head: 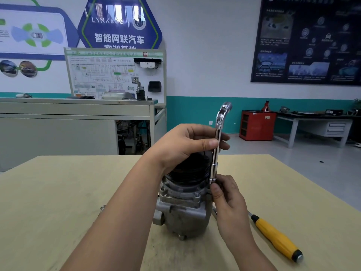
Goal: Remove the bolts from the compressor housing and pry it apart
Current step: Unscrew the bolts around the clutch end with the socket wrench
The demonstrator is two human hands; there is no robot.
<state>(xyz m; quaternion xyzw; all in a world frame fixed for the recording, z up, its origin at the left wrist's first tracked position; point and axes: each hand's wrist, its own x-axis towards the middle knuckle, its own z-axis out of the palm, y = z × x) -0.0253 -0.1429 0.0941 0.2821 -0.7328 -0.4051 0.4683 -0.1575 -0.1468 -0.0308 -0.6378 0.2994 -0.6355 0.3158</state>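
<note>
Compressor housing (pixel 181 214) stands upright, pulley (pixel 187 171) up — left grip (pixel 185 145) and right grip (pixel 228 194) pinch the wrench (pixel 216 152).

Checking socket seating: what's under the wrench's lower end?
The right hand pinches the lower end of the socket wrench, beside the compressor flange. Its fingers cover any bolt beneath.

Left hand (pixel 185 147) above right hand (pixel 227 196), fingers (pixel 210 142) curled.

Grey compressor housing (pixel 181 214), chrome wrench (pixel 217 145), yellow-and-black screwdriver (pixel 277 237)
</note>
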